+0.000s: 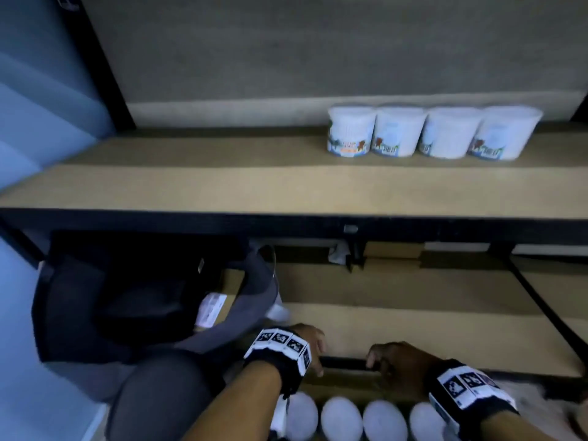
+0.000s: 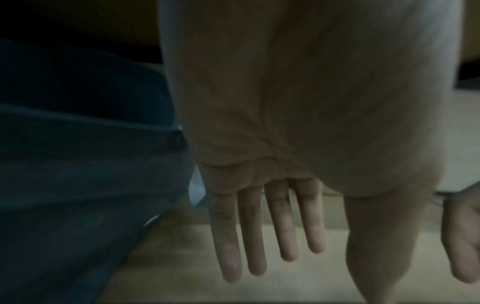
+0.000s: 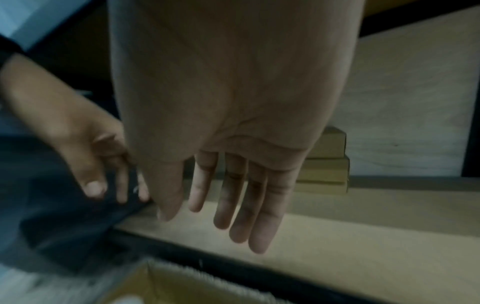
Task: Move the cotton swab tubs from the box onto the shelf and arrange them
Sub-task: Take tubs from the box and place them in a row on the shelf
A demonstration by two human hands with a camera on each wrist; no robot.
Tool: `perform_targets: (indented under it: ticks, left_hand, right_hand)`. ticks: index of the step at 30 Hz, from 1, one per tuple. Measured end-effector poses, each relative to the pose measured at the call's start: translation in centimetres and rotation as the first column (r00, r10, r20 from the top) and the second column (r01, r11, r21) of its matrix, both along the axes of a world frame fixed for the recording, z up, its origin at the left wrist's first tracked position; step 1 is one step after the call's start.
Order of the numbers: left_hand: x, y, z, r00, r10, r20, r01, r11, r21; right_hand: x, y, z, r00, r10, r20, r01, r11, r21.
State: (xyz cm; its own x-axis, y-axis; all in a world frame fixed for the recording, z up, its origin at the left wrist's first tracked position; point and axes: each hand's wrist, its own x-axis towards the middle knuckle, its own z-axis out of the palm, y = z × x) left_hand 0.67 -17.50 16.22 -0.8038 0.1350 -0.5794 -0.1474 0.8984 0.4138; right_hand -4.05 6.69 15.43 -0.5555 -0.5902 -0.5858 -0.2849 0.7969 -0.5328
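Several white cotton swab tubs (image 1: 432,132) with printed labels stand in a row at the back right of the tan upper shelf (image 1: 222,186). More tubs (image 1: 342,418) show only their white lids, side by side in the cardboard box (image 1: 343,388) at the bottom of the head view. My left hand (image 1: 310,348) and right hand (image 1: 391,361) hover just beyond the box, over the lower shelf's front edge. In the wrist views the left hand's fingers (image 2: 265,230) and the right hand's fingers (image 3: 233,205) hang straight and hold nothing.
A dark bag (image 1: 127,297) fills the left of the lower shelf (image 1: 413,326), close to my left hand. Flat cardboard pieces (image 3: 324,164) are stacked at that shelf's back. A black rail (image 1: 286,222) fronts the upper shelf. My knee (image 1: 159,393) is at lower left.
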Motion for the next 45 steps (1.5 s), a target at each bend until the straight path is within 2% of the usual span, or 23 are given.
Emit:
perform_targets:
  ticks: [2, 4, 7, 10, 13, 17, 22, 25, 27, 33, 40, 45]
  left_hand:
    - [0.6, 0.1, -2.2, 0.999, 0.032, -0.018, -0.033, 0.999, -0.022]
    - [1.2, 0.5, -3.2, 0.998, 0.060, 0.016, -0.059, 0.998, -0.033]
    - [1.5, 1.4, -4.8, 0.991, 0.119, 0.068, -0.116, 0.992, -0.053]
    - [1.9, 1.6, -6.6, 0.981, 0.147, 0.129, -0.138, 0.988, -0.076]
    - [2.6, 1.0, -8.4, 0.963, 0.198, 0.183, -0.185, 0.979, -0.089]
    - [4.3, 0.4, -10.1, 0.948, 0.152, 0.279, -0.114, 0.982, -0.151]
    - [5.6, 0.2, -11.1, 0.957, 0.115, 0.266, -0.089, 0.990, -0.107]
    - [6.3, 1.1, -10.8, 0.957, 0.117, 0.266, -0.080, 0.986, -0.146]
    - [6.5, 1.3, -12.0, 0.965, 0.132, 0.227, -0.095, 0.981, -0.167]
    - [6.4, 2.2, -14.1, 0.980, 0.135, 0.145, -0.101, 0.971, -0.217]
    - [5.9, 1.8, -15.0, 0.974, 0.163, 0.160, -0.122, 0.964, -0.237]
    - [5.5, 2.1, -15.6, 0.967, 0.183, 0.177, -0.134, 0.958, -0.255]
  right_hand:
    - [0.9, -0.2, -1.6, 0.994, 0.063, -0.094, -0.054, 0.994, 0.097]
    - [2.0, -0.2, -3.2, 0.981, 0.085, -0.172, -0.070, 0.993, 0.091]
    - [3.3, -0.5, -6.0, 0.969, 0.142, -0.205, -0.118, 0.985, 0.127]
    - [4.0, -1.3, -8.4, 0.964, 0.188, -0.189, -0.143, 0.963, 0.231]
    - [4.2, -1.4, -10.6, 0.970, 0.196, -0.143, -0.161, 0.961, 0.224]
    - [4.8, -1.5, -12.7, 0.970, 0.208, -0.126, -0.179, 0.962, 0.207]
    - [5.9, -1.8, -14.7, 0.961, 0.200, -0.192, -0.157, 0.963, 0.219]
    - [6.5, -2.0, -16.3, 0.966, 0.168, -0.196, -0.128, 0.971, 0.201]
    - [6.7, -2.3, -17.2, 0.965, 0.148, -0.218, -0.106, 0.976, 0.191]
    - [7.0, -3.3, -18.7, 0.931, 0.174, -0.320, -0.103, 0.968, 0.228]
    - [6.5, -3.9, -19.5, 0.950, 0.145, -0.275, -0.086, 0.973, 0.213]
    - [6.6, -4.0, -20.0, 0.947, 0.112, -0.302, -0.052, 0.978, 0.202]
